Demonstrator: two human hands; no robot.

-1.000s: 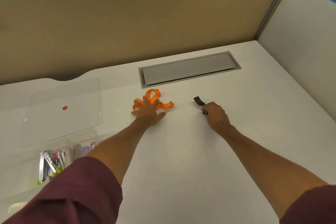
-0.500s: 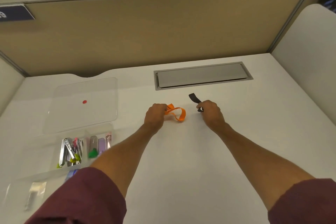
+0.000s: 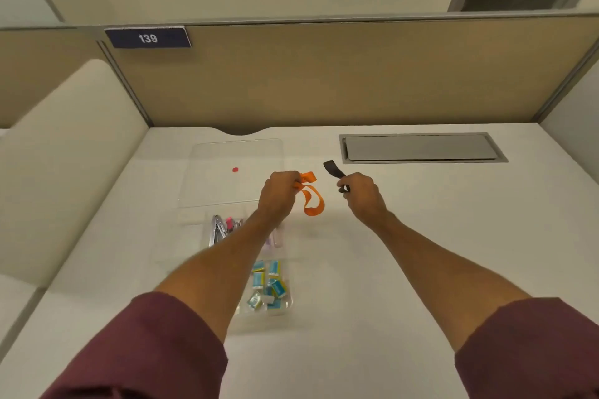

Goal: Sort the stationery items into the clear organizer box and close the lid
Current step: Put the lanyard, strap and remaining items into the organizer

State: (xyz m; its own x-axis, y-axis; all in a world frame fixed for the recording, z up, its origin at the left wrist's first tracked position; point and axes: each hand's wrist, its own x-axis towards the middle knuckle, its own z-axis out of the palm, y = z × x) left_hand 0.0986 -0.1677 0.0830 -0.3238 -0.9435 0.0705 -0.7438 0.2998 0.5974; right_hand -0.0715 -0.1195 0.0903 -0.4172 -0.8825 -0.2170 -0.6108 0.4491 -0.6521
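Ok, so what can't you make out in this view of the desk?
Head view only:
organizer box: middle compartments covered by the left forearm.
orange strap: upper end buried in the left hand.
black strap: lower end hidden inside the right hand.
blue packets: print too small to read.

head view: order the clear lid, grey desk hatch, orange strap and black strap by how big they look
1. clear lid and grey desk hatch: too alike to rank
2. orange strap
3. black strap, though the right hand hides part of it
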